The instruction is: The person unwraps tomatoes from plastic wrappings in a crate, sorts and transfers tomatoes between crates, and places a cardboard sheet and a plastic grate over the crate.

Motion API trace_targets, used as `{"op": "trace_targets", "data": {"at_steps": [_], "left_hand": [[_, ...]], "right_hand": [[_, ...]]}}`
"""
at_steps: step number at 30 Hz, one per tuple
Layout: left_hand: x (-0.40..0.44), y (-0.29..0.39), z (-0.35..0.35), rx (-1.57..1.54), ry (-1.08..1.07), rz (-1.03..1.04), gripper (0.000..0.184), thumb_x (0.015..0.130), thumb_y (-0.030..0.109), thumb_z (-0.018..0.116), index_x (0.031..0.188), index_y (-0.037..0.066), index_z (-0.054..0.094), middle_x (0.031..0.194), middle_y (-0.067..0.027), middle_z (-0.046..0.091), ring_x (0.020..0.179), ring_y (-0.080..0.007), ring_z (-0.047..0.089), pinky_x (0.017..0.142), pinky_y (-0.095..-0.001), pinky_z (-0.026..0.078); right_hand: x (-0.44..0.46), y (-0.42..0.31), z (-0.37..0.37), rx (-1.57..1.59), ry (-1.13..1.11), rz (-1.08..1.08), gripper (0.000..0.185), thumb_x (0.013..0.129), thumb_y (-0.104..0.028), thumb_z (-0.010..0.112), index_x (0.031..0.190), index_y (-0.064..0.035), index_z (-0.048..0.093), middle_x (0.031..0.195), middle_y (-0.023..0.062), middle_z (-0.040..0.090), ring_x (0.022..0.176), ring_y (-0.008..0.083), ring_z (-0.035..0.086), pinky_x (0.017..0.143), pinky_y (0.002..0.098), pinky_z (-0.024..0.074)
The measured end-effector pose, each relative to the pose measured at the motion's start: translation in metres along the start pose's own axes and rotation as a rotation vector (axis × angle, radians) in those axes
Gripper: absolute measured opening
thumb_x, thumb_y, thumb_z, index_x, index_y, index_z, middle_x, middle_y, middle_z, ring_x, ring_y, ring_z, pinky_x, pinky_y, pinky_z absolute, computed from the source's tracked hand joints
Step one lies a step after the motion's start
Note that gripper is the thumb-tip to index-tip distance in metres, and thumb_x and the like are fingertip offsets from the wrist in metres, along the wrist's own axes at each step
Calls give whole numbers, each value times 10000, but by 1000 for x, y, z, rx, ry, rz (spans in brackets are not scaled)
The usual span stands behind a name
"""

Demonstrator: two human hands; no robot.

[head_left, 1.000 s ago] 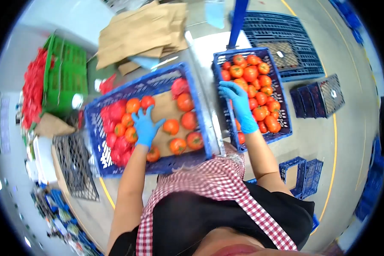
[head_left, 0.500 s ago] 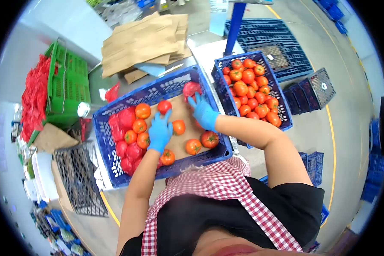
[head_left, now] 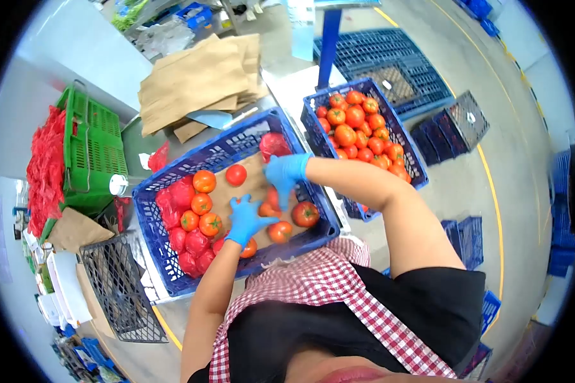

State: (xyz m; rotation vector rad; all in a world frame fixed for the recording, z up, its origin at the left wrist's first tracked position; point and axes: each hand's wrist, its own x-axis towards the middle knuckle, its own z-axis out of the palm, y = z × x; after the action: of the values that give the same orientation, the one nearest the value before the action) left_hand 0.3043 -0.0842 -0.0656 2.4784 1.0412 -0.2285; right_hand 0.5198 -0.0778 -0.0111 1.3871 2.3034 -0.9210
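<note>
Both hands, in blue gloves, are inside a blue crate lined with brown paper. My left hand has its fingers spread over the crate's middle, near an orange-red tomato. My right hand points down beside a blurred tomato; motion smears its fingers, so I cannot tell whether it grips that. A red-wrapped tomato lies at the far right corner. Several red-wrapped tomatoes fill the left end, with bare tomatoes alongside. One tomato sits apart near the far side.
A second blue crate full of tomatoes stands to the right. Brown paper sheets are stacked behind. On the left, red netting hangs over a green crate. A black crate is at lower left.
My right hand has come from the wrapped tomato towards the crate's middle. My left hand has moved nearer me, away from the far single tomato, and its fingers have spread. The view has shifted slightly.
</note>
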Motion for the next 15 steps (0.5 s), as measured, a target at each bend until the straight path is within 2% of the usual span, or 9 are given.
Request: {"op": "trace_targets", "data": {"at_steps": [1,3,4,6,8,11,12,14,15], "left_hand": [[2,-13,9,-79,18,-48,777,552,617,754,1099,78,630,1190,-190,535,1119,-396,468,937,-479,399],[4,-26,6,-281,41,-70,796,544,547,806,1063,-20,598,1118,-205,579,1067,-346,550,930,-382,431],[5,-29,1,-420,-63,-156,840,534,611,772,1176,99,594,1265,-251,446,1186,-410,409,957,-476,368],[4,-4,-10,-231,-38,-234,850,559,622,750,1210,106,570,1234,-255,473,1200,-410,405,979,-506,329],[10,14,1,-26,46,-149,807,581,621,734,1189,113,582,1210,-246,494,1176,-399,425,971,-521,312],[20,29,7,89,42,-110,738,605,613,718,1148,127,601,1145,-219,537,1121,-368,464,935,-517,311],[23,32,8,93,22,-120,714,612,609,714,1132,132,608,1119,-207,554,1099,-355,479,919,-510,315],[29,23,11,125,-7,-95,674,608,618,703,1077,141,629,1022,-169,592,1013,-312,522,840,-473,354],[32,24,3,122,-57,-122,677,606,624,700,1073,137,631,1006,-163,597,1002,-304,530,831,-472,359]], "right_hand": [[-22,-3,-14,285,70,-24,697,489,-577,789,822,27,688,938,182,664,763,312,617,826,385,471],[-42,1,-13,605,445,-369,718,571,-518,773,977,57,631,1056,178,608,973,274,571,879,334,436],[-67,-1,-10,790,636,-403,684,631,-434,761,1081,53,592,1136,166,568,1062,258,528,930,324,405],[-117,-6,-9,1215,861,-572,612,692,-368,733,1135,27,584,1165,135,560,1087,242,525,989,335,364],[-154,-6,18,1797,1027,-605,567,749,-332,693,1187,3,564,1209,113,548,1098,224,527,1015,351,348],[-157,66,111,2270,1282,-57,542,788,-348,660,1203,-17,552,1199,94,571,1052,187,558,958,348,400],[-172,90,141,2197,1201,236,529,793,-352,658,1193,-20,558,1183,91,584,1033,174,568,923,339,425],[-220,86,155,1870,1239,545,551,776,-393,678,1166,-17,572,1127,91,606,1002,151,575,850,318,456],[-229,96,174,1814,1143,668,573,761,-405,691,1161,-11,575,1120,90,606,995,152,574,839,314,459]]}}
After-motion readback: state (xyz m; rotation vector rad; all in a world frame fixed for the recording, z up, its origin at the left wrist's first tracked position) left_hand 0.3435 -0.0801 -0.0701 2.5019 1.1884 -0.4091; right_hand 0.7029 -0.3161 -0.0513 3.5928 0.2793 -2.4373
